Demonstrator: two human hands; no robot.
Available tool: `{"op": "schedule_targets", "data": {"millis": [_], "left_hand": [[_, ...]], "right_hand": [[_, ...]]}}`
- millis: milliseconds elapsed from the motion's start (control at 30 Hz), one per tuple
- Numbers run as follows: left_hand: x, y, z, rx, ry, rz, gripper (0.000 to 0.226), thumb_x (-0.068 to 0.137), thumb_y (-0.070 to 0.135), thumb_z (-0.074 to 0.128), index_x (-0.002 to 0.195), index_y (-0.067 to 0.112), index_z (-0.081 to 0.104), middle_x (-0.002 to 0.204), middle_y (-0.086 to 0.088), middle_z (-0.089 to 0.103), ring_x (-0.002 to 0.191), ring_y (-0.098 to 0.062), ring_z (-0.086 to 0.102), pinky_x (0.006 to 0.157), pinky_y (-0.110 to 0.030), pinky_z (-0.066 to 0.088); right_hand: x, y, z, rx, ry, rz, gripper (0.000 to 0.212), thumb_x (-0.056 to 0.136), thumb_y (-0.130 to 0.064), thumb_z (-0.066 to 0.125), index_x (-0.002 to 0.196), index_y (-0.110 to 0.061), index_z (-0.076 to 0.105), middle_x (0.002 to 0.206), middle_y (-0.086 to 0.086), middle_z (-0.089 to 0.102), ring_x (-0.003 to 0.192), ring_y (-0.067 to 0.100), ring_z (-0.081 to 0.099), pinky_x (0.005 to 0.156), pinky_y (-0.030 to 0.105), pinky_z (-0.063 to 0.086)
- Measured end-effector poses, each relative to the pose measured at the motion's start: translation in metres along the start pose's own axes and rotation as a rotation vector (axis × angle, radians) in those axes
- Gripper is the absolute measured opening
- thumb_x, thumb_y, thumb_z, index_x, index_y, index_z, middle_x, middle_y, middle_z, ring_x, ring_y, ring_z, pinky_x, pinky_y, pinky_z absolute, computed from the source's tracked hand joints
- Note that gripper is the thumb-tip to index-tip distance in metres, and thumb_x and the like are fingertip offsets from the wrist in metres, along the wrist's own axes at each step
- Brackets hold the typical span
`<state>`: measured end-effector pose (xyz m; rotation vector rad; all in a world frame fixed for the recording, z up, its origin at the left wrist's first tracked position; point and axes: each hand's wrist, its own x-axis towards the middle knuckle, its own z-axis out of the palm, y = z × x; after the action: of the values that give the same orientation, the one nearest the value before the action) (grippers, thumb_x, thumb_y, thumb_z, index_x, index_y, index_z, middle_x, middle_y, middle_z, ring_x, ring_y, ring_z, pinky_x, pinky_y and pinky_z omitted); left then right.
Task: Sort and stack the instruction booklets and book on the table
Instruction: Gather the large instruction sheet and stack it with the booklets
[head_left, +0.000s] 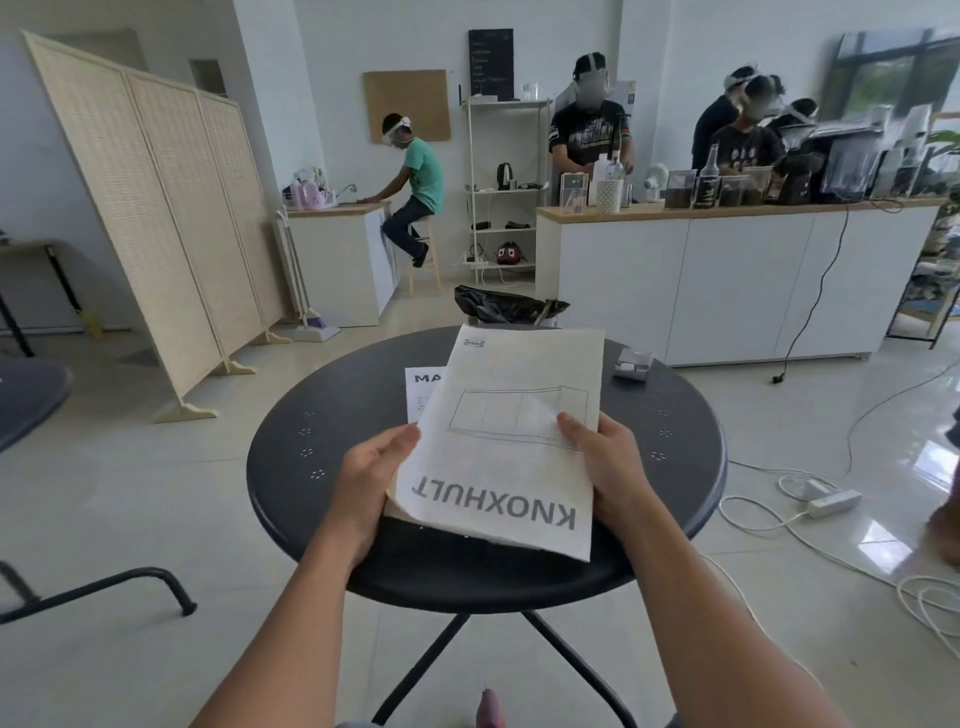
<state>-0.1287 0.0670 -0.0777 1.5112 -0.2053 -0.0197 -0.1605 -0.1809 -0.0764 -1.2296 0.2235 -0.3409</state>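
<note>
KNOXHULT booklet (506, 441), long axis running near to far, is gripped at its near edges by left hand (371, 480) and right hand (610, 467), above and just right of the second booklet (423, 387) lying flat

At my ten o'clock stands a folding screen (156, 208); at twelve, a black-lined bin (506, 306); at two, a white counter (727, 280); at three, cables (831, 519).
</note>
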Motion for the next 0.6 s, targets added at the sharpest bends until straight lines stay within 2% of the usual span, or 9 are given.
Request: {"op": "schedule_targets", "data": {"millis": [67,133,233,333,367,400,467,533,600], "left_hand": [[0.003,-0.004,-0.001,-0.040,-0.002,-0.023,0.033,0.085,0.009,0.075,0.118,0.006,0.069,0.102,-0.012,0.079,0.087,-0.029,0.077,0.072,-0.037,0.063],[0.007,-0.007,-0.002,-0.053,0.015,-0.030,0.032,0.085,-0.001,0.072,0.116,0.006,0.068,0.103,-0.012,0.079,0.088,-0.029,0.077,0.075,-0.038,0.063],[0.009,-0.009,-0.004,-0.132,0.094,-0.030,0.023,0.088,-0.002,0.068,0.109,0.007,0.068,0.102,-0.016,0.077,0.086,-0.030,0.074,0.072,-0.039,0.063],[0.011,-0.009,-0.003,-0.171,0.165,-0.007,0.023,0.091,-0.003,0.065,0.112,0.005,0.062,0.100,-0.013,0.073,0.082,-0.026,0.070,0.067,-0.038,0.063],[0.011,-0.009,-0.002,-0.168,0.178,0.002,0.023,0.091,-0.004,0.065,0.113,0.005,0.060,0.100,-0.012,0.072,0.081,-0.024,0.070,0.067,-0.038,0.063],[0.011,-0.010,-0.001,-0.162,0.187,0.008,0.023,0.092,-0.003,0.064,0.112,0.006,0.060,0.101,-0.012,0.072,0.080,-0.023,0.070,0.068,-0.041,0.062],[0.013,-0.012,-0.001,-0.164,0.202,0.014,0.022,0.091,-0.004,0.065,0.109,0.007,0.060,0.104,-0.014,0.071,0.083,-0.025,0.070,0.077,-0.044,0.060],[0.014,-0.014,-0.001,-0.176,0.210,0.011,0.023,0.090,-0.004,0.066,0.109,0.006,0.058,0.109,-0.018,0.071,0.089,-0.028,0.070,0.083,-0.045,0.058],[0.015,-0.017,-0.002,-0.186,0.187,-0.006,0.026,0.089,-0.004,0.068,0.111,0.005,0.056,0.115,-0.021,0.069,0.096,-0.032,0.070,0.084,-0.045,0.059]], "right_hand": [[0.000,0.001,-0.001,0.010,-0.006,-0.020,0.015,0.099,-0.012,0.062,0.107,-0.009,0.074,0.101,0.012,0.080,0.090,0.034,0.077,0.078,0.050,0.063],[-0.001,0.002,-0.001,0.078,-0.033,-0.028,0.025,0.102,-0.024,0.057,0.111,-0.008,0.075,0.108,0.017,0.078,0.097,0.037,0.076,0.086,0.055,0.060],[-0.001,0.004,0.001,0.151,-0.092,-0.021,0.041,0.103,-0.041,0.048,0.108,-0.015,0.080,0.117,0.019,0.075,0.107,0.044,0.071,0.098,0.067,0.049],[-0.003,0.007,0.001,0.045,-0.205,-0.011,0.046,0.095,-0.052,0.051,0.116,-0.019,0.076,0.119,0.023,0.073,0.111,0.057,0.063,0.096,0.078,0.041],[-0.005,0.007,0.000,0.022,-0.285,0.006,0.051,0.092,-0.052,0.054,0.124,-0.016,0.071,0.122,0.026,0.071,0.112,0.058,0.062,0.091,0.077,0.046],[-0.007,0.006,0.000,0.006,-0.365,0.026,0.056,0.090,-0.049,0.057,0.131,-0.011,0.065,0.122,0.026,0.070,0.108,0.054,0.066,0.082,0.069,0.056],[-0.012,0.002,-0.001,-0.024,-0.464,0.054,0.056,0.088,-0.038,0.062,0.132,-0.004,0.058,0.116,0.023,0.073,0.092,0.042,0.075,0.058,0.046,0.064],[-0.015,0.000,0.000,-0.026,-0.525,0.069,0.051,0.086,-0.025,0.068,0.131,-0.004,0.057,0.118,0.021,0.074,0.088,0.040,0.076,0.054,0.039,0.064],[-0.014,0.000,0.001,-0.025,-0.539,0.048,0.054,0.085,-0.015,0.071,0.136,-0.011,0.056,0.124,0.019,0.072,0.094,0.043,0.075,0.059,0.038,0.064]]}}
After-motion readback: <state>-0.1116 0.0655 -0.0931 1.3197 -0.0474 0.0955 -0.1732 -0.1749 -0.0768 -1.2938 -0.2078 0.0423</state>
